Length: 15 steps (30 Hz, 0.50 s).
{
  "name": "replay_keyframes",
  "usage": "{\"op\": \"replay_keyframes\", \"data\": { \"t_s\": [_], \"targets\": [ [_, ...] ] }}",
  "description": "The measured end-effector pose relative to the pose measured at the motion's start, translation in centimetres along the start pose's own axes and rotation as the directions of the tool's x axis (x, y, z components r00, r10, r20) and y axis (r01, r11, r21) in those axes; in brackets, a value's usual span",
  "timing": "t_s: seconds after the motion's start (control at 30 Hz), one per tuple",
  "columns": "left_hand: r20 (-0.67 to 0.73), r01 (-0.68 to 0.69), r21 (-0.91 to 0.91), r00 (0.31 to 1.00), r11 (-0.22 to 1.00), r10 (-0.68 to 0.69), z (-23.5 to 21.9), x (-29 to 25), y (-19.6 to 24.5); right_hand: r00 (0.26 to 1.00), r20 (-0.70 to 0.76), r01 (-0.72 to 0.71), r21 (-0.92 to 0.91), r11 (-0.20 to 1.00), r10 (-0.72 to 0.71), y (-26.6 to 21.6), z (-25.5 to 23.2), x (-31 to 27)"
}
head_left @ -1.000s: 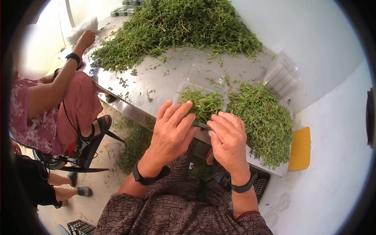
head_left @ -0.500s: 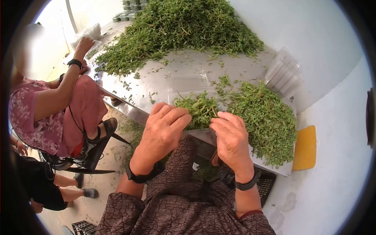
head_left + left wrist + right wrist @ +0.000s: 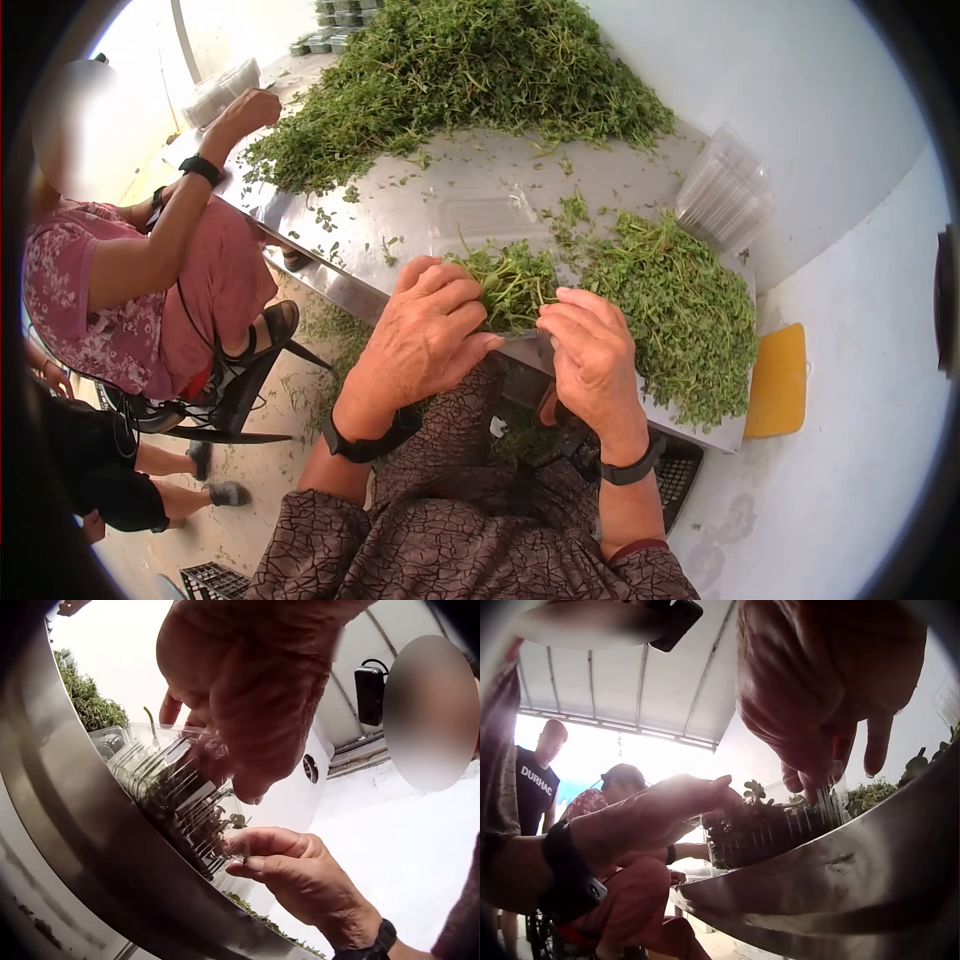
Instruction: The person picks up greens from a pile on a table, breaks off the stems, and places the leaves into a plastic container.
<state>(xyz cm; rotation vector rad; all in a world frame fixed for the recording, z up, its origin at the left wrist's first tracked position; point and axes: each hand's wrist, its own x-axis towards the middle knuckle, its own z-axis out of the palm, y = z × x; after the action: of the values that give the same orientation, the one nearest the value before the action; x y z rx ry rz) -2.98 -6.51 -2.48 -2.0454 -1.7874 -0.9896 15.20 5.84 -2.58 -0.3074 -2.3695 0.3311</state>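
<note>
A clear plastic container (image 3: 142,761) filled with leafy green sprigs (image 3: 510,285) sits at the near edge of the metal table. My left hand (image 3: 420,325) lies over its left side. Those fingers press into the greens, their tips hidden from above, while the thumb stretches out apart from them. On the right, my right hand (image 3: 592,345) pinches the container's edge between thumb and fingers, as the left wrist view shows. Some leaves stick up above the container's rim. Beside my right hand lies a smaller pile of the same greens (image 3: 675,310).
A large heap of greens (image 3: 480,80) covers the back of the metal table (image 3: 400,215). Stacked empty clear containers (image 3: 725,190) stand at right, above a yellow board (image 3: 777,380). A seated person (image 3: 150,280) works at left. A black crate (image 3: 675,470) stands below the table.
The lid-like clear flap seen standing behind the greens lies lower now. My left hand has shifted slightly, its thumb now stretched towards the right. The right hand stays at the container's edge.
</note>
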Motion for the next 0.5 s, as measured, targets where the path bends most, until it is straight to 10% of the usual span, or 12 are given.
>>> {"op": "replay_keyframes", "data": {
  "t_s": [0.5],
  "targets": [
    [-0.080, -0.021, -0.010, 0.997, 1.000, 0.020, -0.2, -0.3, 0.4, 1.000, -0.021, 0.006, 0.060, 0.998, -0.004, -1.1, -0.4, 1.5]
  ]
}}
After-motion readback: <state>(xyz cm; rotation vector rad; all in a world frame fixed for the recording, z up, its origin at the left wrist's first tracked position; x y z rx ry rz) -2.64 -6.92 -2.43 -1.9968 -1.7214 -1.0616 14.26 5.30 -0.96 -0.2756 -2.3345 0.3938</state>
